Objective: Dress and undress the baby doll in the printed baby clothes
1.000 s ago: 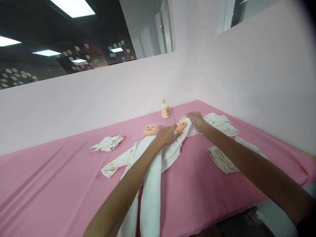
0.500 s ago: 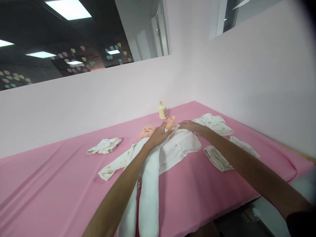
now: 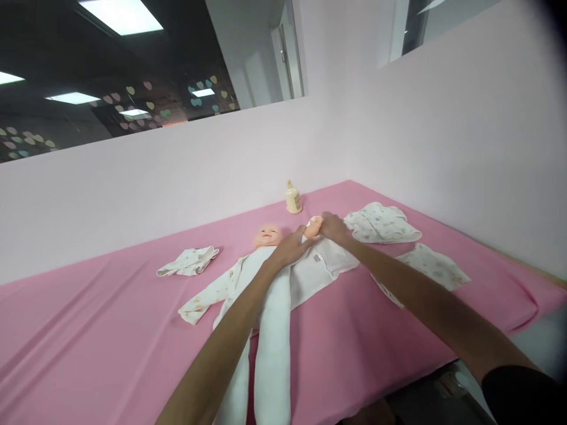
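A baby doll (image 3: 267, 236) with a white cloth body lies face up, its legs toward me. Under and beside it spreads a white baby shirt (image 3: 314, 274), inside partly showing; one printed sleeve (image 3: 206, 298) stretches out on the left. My left hand (image 3: 290, 248) is closed around the doll's arm, which is raised. The doll's bare hand (image 3: 313, 226) sticks up between my two hands. Right against it, my right hand (image 3: 334, 227) is closed on the shirt's cloth; its fingertips are partly hidden.
A cream pump bottle (image 3: 293, 199) stands at the back near the wall. Folded printed baby clothes lie left (image 3: 188, 261) and right (image 3: 383, 223), with another cloth (image 3: 436, 265) nearer on the right. Pink sheeting (image 3: 110, 330) covers the table, walled at the back and right.
The doll's hand has tipped right and down, toward my right hand. My right hand has moved slightly left and closed up, lifting the cloth. My left hand has shifted slightly right and down.
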A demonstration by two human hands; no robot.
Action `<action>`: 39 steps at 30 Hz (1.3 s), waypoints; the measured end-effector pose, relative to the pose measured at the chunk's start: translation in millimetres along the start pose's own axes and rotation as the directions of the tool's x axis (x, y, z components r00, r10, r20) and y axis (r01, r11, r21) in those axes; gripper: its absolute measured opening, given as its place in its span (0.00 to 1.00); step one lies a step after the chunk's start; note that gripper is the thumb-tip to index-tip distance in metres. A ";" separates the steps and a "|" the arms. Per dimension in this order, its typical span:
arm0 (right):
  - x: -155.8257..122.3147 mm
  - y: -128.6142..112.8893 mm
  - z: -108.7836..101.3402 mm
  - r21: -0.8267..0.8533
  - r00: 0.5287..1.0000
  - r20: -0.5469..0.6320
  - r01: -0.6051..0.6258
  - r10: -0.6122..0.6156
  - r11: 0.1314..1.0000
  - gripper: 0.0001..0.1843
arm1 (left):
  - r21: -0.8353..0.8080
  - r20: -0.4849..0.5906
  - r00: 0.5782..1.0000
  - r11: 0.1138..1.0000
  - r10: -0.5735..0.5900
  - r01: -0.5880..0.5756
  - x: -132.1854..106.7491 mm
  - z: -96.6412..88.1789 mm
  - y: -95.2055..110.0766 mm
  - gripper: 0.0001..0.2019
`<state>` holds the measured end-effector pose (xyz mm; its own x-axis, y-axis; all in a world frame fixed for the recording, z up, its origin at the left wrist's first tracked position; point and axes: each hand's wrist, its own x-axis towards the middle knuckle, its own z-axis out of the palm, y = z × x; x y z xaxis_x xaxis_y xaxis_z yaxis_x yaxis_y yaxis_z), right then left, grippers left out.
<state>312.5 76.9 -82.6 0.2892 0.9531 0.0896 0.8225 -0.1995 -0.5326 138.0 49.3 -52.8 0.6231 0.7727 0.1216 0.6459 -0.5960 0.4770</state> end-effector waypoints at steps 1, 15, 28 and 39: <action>4.6 5.2 -7.6 0.029 1.000 -0.021 -0.012 0.012 1.000 0.17 | 0.030 0.026 1.000 0.999 -0.012 0.012 1.5 2.1 -1.3 0.25; -42.6 3.6 -24.4 -0.009 0.974 -0.146 0.174 -0.173 0.985 0.10 | 0.197 0.204 0.968 0.975 -0.145 0.105 33.5 16.7 -7.5 0.25; -57.8 29.4 -7.2 0.117 0.948 -0.075 0.318 -0.311 0.941 0.13 | 0.276 0.358 0.933 0.959 -0.046 -0.058 22.8 0.3 -15.9 0.27; -121.0 -4.9 16.0 0.551 0.964 0.107 0.147 -0.244 0.822 0.06 | 0.420 0.251 0.967 0.905 -0.038 -0.073 26.0 14.4 -22.2 0.09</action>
<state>265.6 -33.9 -104.3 0.0252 0.9917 0.1261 0.4486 0.1015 -0.8879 146.2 79.5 -72.8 0.6885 0.7154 -0.1192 0.7241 -0.6874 0.0569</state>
